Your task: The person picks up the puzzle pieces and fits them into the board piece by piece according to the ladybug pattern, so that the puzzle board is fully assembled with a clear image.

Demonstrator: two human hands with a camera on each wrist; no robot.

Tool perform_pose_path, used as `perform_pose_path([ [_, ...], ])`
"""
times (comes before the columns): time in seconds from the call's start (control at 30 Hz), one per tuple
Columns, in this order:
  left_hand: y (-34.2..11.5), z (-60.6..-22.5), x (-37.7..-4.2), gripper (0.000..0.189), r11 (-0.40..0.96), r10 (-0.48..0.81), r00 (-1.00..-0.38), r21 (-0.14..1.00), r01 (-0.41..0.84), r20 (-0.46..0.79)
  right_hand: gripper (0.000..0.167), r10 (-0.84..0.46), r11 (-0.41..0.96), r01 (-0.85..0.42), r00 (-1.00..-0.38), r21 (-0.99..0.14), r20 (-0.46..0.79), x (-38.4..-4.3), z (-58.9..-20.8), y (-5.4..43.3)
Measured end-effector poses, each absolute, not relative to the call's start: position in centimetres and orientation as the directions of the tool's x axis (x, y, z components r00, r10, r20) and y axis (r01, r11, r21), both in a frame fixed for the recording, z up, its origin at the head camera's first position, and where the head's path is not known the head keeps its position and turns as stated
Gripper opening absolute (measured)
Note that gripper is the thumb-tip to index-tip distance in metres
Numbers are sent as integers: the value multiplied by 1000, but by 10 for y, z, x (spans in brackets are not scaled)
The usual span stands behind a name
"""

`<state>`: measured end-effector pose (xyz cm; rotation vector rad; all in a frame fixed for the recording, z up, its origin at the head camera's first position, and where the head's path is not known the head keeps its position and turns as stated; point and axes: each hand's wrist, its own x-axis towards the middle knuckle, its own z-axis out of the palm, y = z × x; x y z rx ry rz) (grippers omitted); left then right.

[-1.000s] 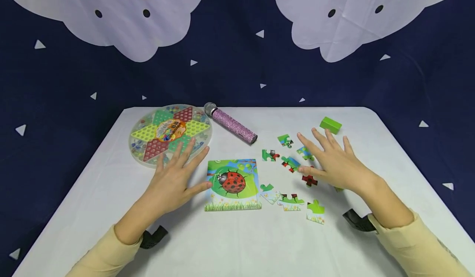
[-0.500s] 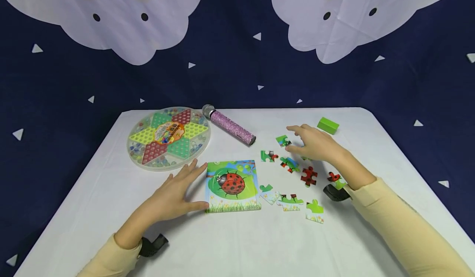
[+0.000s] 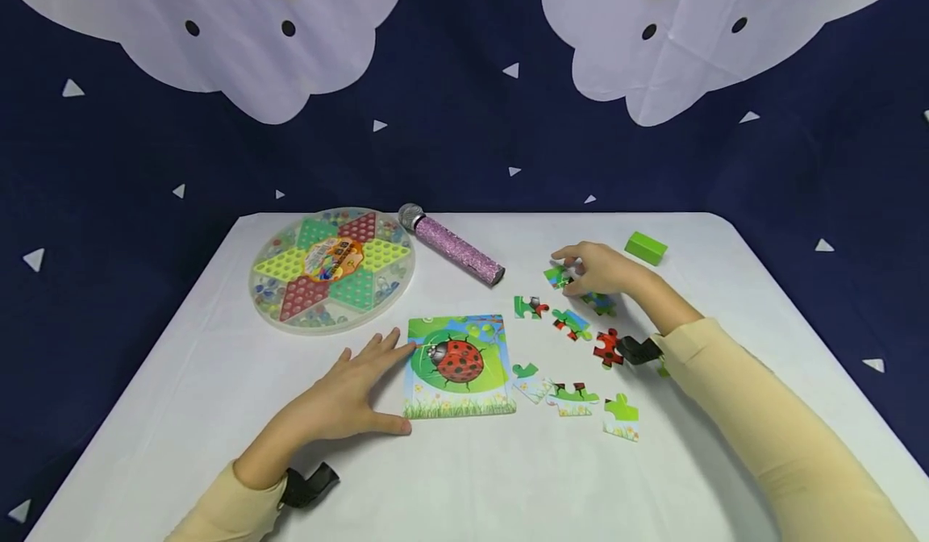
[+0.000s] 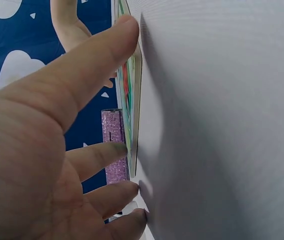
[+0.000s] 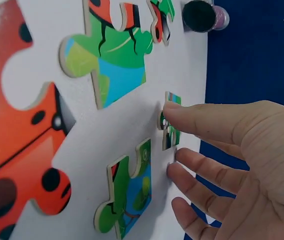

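A square ladybug picture board (image 3: 459, 364) lies on the white table. My left hand (image 3: 348, 393) rests beside its left edge, fingers spread, with thumb tip at the near corner and index fingertip at the upper left side. In the left wrist view the board (image 4: 135, 115) shows edge-on beyond the thumb. My right hand (image 3: 602, 268) reaches over the loose pieces, thumb and index finger curled round a green jigsaw piece (image 3: 557, 277). The right wrist view shows the thumb on that piece (image 5: 171, 135), the other fingers loosely bent; the index finger is mostly hidden.
Several jigsaw pieces lie right of the board, among them a red one (image 3: 607, 348) and a grass-edged corner (image 3: 621, 419). A glittery pink microphone (image 3: 457, 248), a round Chinese checkers board (image 3: 332, 270) and a green block (image 3: 646, 248) lie farther back.
My right hand has moved left and inward from above the pieces, its fingers closing round the green jigsaw piece. My left hand has come down to the picture board's left edge.
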<state>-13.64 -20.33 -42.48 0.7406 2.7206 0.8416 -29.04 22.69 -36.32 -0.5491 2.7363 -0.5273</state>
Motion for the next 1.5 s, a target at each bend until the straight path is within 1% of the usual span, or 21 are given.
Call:
perform_pose_path([
  [0.1,-204,-426,-137,113,712,521,-853,571,408,-40,63,-414,852,-289,-882,-437,-224,-292,-365,230],
  [0.2,-202,-420,-135,111,727,514,-855,563,394,-66,56,-419,842,-289,-883,-455,-214,-294,-367,234],
  [0.33,-200,-414,-134,109,753,502,-858,544,369,-112,48,-421,837,-296,-885,-459,-197,-297,-369,236],
  [0.43,-199,-408,-132,106,759,501,-856,539,364,-127,45,-416,840,-295,-889,-456,-191,-298,-370,236],
  [0.57,-196,-404,-131,102,760,503,-855,536,369,-126,44,-404,839,-278,-895,-468,-192,-298,-370,236],
  [0.9,-196,-402,-131,101,764,499,-856,534,361,-135,42,-414,816,-279,-893,-507,-175,-297,-373,240],
  [1.17,-197,-402,-129,101,763,502,-854,534,365,-134,42,-423,813,-288,-889,-506,-173,-297,-373,240],
  [1.5,-197,-402,-129,100,764,501,-855,531,367,-130,40,-402,827,-274,-899,-492,-175,-299,-374,240],
])
